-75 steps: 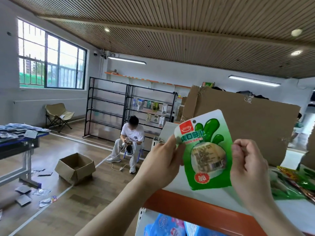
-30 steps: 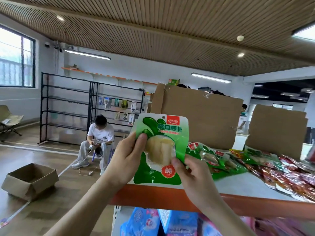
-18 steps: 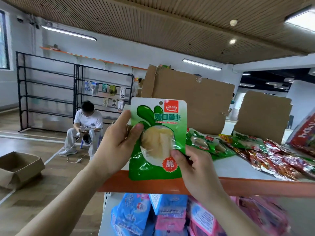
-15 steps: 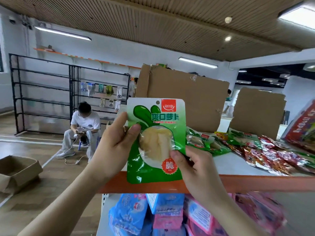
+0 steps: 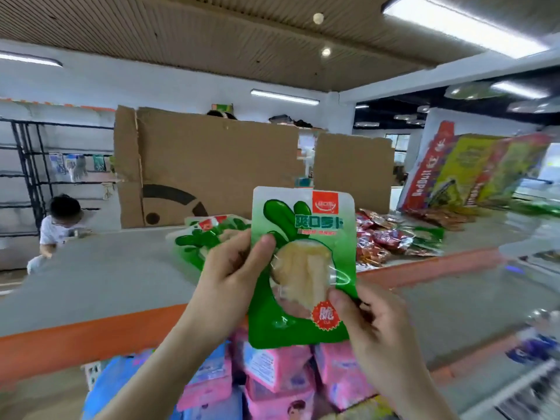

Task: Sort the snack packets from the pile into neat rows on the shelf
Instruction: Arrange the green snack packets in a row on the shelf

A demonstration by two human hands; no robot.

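Observation:
I hold a green snack packet (image 5: 303, 265) with a clear window upright in front of me, above the shelf's orange front edge (image 5: 91, 338). My left hand (image 5: 230, 274) pinches its left side, thumb on the front. My right hand (image 5: 366, 322) pinches its lower right corner. Behind it on the grey shelf top (image 5: 106, 268) lie more green packets (image 5: 206, 237) and a pile of red and green packets (image 5: 391, 237).
Cardboard sheets (image 5: 212, 165) stand along the back of the shelf. Tall colourful boxes (image 5: 466, 171) lean at the right. Pink and blue packs (image 5: 278, 380) fill the level below. A person (image 5: 60, 219) sits at the left by black racks (image 5: 30, 165).
The view has swung right and down. The packet has shifted right in view, still held by both hands. The shelf top and the boxes at the right have come into sight.

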